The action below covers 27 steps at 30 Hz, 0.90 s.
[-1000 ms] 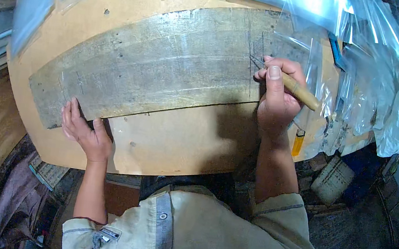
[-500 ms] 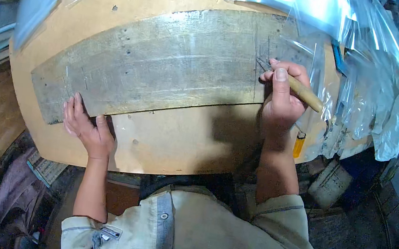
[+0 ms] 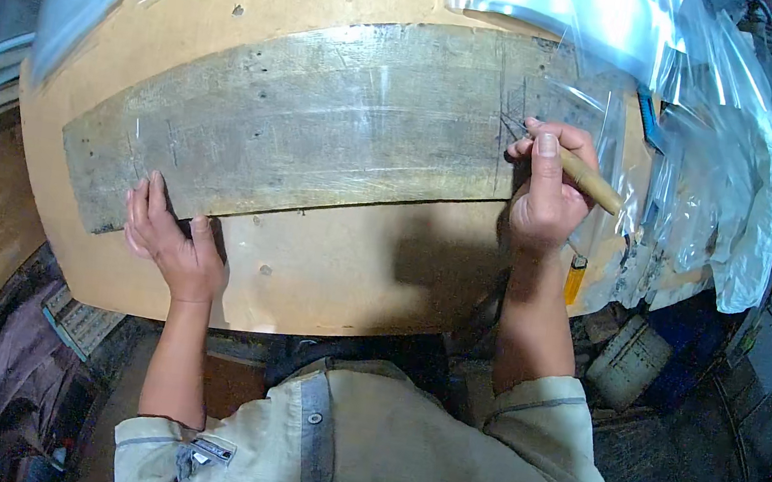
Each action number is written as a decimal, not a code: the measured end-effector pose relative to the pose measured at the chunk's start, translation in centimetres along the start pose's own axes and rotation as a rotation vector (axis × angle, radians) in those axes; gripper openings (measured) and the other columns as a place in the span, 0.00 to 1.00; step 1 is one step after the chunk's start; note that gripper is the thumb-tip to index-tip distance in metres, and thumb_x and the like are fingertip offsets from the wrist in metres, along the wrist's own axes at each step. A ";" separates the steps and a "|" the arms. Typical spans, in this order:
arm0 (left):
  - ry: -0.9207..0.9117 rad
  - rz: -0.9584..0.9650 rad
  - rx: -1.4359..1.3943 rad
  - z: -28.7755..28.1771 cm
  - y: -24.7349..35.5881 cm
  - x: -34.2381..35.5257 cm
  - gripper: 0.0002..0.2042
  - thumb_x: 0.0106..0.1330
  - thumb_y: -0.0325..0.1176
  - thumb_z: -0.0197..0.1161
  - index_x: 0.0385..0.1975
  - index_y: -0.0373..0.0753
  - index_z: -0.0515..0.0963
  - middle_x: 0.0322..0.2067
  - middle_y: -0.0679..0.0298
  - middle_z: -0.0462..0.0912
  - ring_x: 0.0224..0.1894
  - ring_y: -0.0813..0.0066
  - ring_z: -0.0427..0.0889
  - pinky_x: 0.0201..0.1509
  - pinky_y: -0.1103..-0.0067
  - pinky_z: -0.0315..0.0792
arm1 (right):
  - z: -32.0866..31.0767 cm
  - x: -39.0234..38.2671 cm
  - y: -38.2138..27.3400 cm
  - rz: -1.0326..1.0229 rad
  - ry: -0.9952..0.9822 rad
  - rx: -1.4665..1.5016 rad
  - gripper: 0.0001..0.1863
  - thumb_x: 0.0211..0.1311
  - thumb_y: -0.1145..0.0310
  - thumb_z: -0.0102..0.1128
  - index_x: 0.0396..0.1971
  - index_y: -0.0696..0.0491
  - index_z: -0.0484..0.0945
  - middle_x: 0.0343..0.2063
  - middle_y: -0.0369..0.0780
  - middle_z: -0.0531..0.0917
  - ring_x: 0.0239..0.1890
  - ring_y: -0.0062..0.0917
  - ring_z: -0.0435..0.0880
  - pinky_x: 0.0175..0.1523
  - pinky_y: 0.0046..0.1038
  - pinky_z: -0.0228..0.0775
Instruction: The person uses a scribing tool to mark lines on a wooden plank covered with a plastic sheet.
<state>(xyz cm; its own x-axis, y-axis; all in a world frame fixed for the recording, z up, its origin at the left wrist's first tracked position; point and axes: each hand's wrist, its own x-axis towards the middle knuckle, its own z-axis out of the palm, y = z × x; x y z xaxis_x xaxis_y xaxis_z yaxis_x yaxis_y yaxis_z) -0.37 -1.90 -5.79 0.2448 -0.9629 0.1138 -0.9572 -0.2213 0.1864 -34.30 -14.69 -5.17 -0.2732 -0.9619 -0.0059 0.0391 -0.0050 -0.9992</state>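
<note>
A long, flat, worn grey-brown board with faint scratched lines lies on the table, its near edge straight and its far edge curved. My left hand presses its stretched fingers on the near left corner of the board, thumb apart. My right hand is closed around an awl with a pale wooden handle; its thin dark tip points left at the board's right part. Dark crossing lines show around the tip. Whether the tip touches the surface is hard to see. Clear plastic film overlaps the board's right end.
Clear plastic sheets lie along the far edge, with more at the far left. A crumpled plastic bag hangs over the right side. A blue cutter and a yellow lighter lie right of the board. The tan tabletop curves toward me.
The whole view has shifted slightly. Both hands stay at nearly the same places on the board, and the awl is still in my right hand.
</note>
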 end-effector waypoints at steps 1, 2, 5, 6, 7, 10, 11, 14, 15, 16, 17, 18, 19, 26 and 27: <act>0.002 -0.001 -0.006 -0.1 0.0 0.0 0.36 0.69 0.59 0.43 0.66 0.35 0.58 0.65 0.48 0.57 0.69 0.47 0.49 0.70 0.53 0.37 | 0.0 0.0 0.1 0.005 0.001 0.009 0.05 0.64 0.72 0.57 0.34 0.58 0.74 0.26 0.36 0.78 0.28 0.18 0.76 0.37 0.21 0.70; -0.003 -0.005 0.005 -0.2 0.0 0.0 0.36 0.69 0.59 0.43 0.66 0.35 0.58 0.65 0.48 0.57 0.69 0.47 0.49 0.70 0.53 0.37 | 0.1 0.0 0.3 0.011 0.001 0.018 0.05 0.64 0.72 0.57 0.34 0.58 0.74 0.26 0.36 0.78 0.28 0.18 0.76 0.37 0.22 0.70; -0.010 -0.010 0.017 -0.3 -0.1 -0.1 0.36 0.68 0.60 0.43 0.67 0.36 0.58 0.65 0.48 0.56 0.70 0.47 0.49 0.70 0.53 0.37 | 0.0 -0.1 0.4 0.012 0.006 0.012 0.05 0.64 0.72 0.57 0.34 0.58 0.75 0.26 0.36 0.78 0.29 0.18 0.76 0.38 0.22 0.70; -0.009 -0.010 0.016 -0.2 -0.1 -0.1 0.36 0.68 0.60 0.43 0.67 0.36 0.58 0.65 0.48 0.56 0.70 0.47 0.49 0.70 0.53 0.37 | 0.0 -0.1 0.4 0.011 0.007 0.006 0.05 0.64 0.72 0.57 0.34 0.58 0.75 0.26 0.36 0.78 0.29 0.18 0.76 0.38 0.22 0.70; -0.009 -0.010 0.015 -0.2 -0.1 -0.1 0.36 0.68 0.59 0.43 0.67 0.36 0.58 0.65 0.48 0.56 0.70 0.47 0.49 0.70 0.53 0.37 | -0.1 0.0 0.5 0.006 0.006 0.000 0.05 0.64 0.72 0.57 0.34 0.58 0.75 0.26 0.36 0.78 0.29 0.18 0.76 0.38 0.22 0.70; -0.014 -0.012 0.013 -0.2 -0.1 -0.1 0.36 0.68 0.59 0.44 0.67 0.36 0.58 0.65 0.49 0.56 0.70 0.47 0.49 0.70 0.53 0.37 | -0.2 0.0 0.5 -0.001 0.003 -0.021 0.05 0.64 0.72 0.57 0.34 0.58 0.74 0.26 0.36 0.78 0.29 0.18 0.76 0.38 0.22 0.71; -0.012 -0.010 0.012 -0.2 -0.1 -0.1 0.36 0.68 0.59 0.44 0.67 0.36 0.58 0.65 0.49 0.56 0.70 0.47 0.49 0.70 0.52 0.37 | -0.3 0.0 0.5 -0.001 0.002 -0.032 0.05 0.64 0.71 0.57 0.34 0.58 0.74 0.26 0.36 0.78 0.29 0.18 0.76 0.38 0.22 0.71; -0.005 -0.005 0.014 -0.4 -0.1 -0.1 0.35 0.68 0.58 0.45 0.67 0.37 0.58 0.65 0.49 0.57 0.69 0.47 0.49 0.70 0.52 0.37 | 0.0 -0.1 0.3 0.005 0.003 -0.025 0.05 0.65 0.72 0.56 0.35 0.58 0.74 0.26 0.36 0.77 0.29 0.18 0.76 0.38 0.22 0.71; -0.002 -0.004 0.016 -0.5 -0.2 -0.1 0.35 0.67 0.58 0.46 0.66 0.37 0.58 0.65 0.50 0.57 0.69 0.47 0.49 0.70 0.52 0.37 | 0.2 -0.1 0.3 0.008 0.004 -0.016 0.05 0.65 0.72 0.56 0.35 0.58 0.74 0.26 0.36 0.77 0.29 0.18 0.76 0.38 0.22 0.71; -0.001 -0.002 0.010 -0.4 -0.2 -0.1 0.35 0.67 0.57 0.46 0.66 0.37 0.58 0.65 0.50 0.58 0.69 0.47 0.49 0.69 0.52 0.37 | 0.2 -0.1 0.3 0.010 0.009 -0.007 0.05 0.65 0.72 0.56 0.35 0.58 0.74 0.26 0.36 0.77 0.29 0.18 0.76 0.38 0.23 0.71; -0.002 -0.004 0.007 -0.3 -0.1 -0.1 0.35 0.67 0.57 0.47 0.66 0.37 0.59 0.64 0.49 0.58 0.69 0.47 0.49 0.69 0.51 0.37 | 0.1 -0.1 0.3 0.012 0.012 0.003 0.05 0.65 0.72 0.56 0.35 0.58 0.74 0.25 0.37 0.77 0.29 0.19 0.76 0.38 0.23 0.71; -0.003 -0.007 0.003 -0.1 -0.1 -0.2 0.35 0.67 0.57 0.47 0.66 0.37 0.59 0.64 0.49 0.58 0.69 0.47 0.49 0.69 0.51 0.37 | 0.0 -0.1 0.3 0.014 0.015 0.013 0.05 0.65 0.72 0.55 0.35 0.58 0.74 0.25 0.37 0.77 0.29 0.19 0.76 0.38 0.23 0.71; -0.002 -0.009 0.004 -0.1 -0.1 -0.1 0.35 0.67 0.57 0.48 0.66 0.37 0.59 0.64 0.49 0.58 0.69 0.47 0.49 0.69 0.51 0.37 | 0.0 0.0 0.3 0.012 0.019 0.006 0.05 0.65 0.72 0.55 0.35 0.58 0.74 0.25 0.37 0.77 0.28 0.19 0.76 0.38 0.23 0.71; -0.064 -0.069 0.020 -0.7 0.0 -0.3 0.35 0.64 0.53 0.52 0.66 0.38 0.58 0.64 0.50 0.58 0.70 0.49 0.49 0.70 0.52 0.35 | 0.1 -0.1 0.7 0.038 0.042 -0.030 0.06 0.65 0.70 0.55 0.36 0.57 0.74 0.28 0.38 0.77 0.29 0.20 0.75 0.38 0.24 0.71; -0.093 -0.104 0.008 -0.4 -0.2 -0.5 0.37 0.61 0.54 0.55 0.67 0.39 0.58 0.65 0.51 0.56 0.71 0.49 0.45 0.68 0.48 0.32 | 0.0 -0.2 0.9 0.048 0.053 -0.023 0.07 0.65 0.69 0.54 0.36 0.57 0.74 0.30 0.39 0.78 0.30 0.20 0.74 0.37 0.24 0.71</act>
<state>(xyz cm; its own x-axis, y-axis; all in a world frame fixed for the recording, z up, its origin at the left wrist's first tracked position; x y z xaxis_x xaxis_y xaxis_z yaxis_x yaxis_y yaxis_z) -0.23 -1.34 -5.46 0.3278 -0.9447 0.0036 -0.9287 -0.3216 0.1847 -34.23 -14.52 -6.07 -0.3217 -0.9452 -0.0549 0.0311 0.0474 -0.9984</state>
